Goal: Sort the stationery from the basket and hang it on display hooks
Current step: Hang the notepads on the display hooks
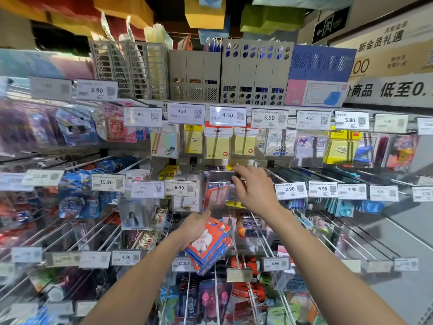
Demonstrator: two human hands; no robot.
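My left hand [194, 227] grips a stack of several flat red-and-blue stationery packs [212, 245] in clear sleeves, low in the middle of the view. My right hand [254, 190] is raised above it, with its fingers on the grey price-tag holder [221, 176] at the tip of a display hook. One pack of the same red kind [215, 195] hangs on that hook just below the holder, next to my right fingers. No basket shows in the frame.
Rows of long metal hooks [328, 233] jut toward me, carrying price tags and packaged goods. Sticky-note packs [218, 144] hang on the row above. Grey and blue file holders [255, 71] stand on the top shelf. A grey floor [403, 249] lies to the right.
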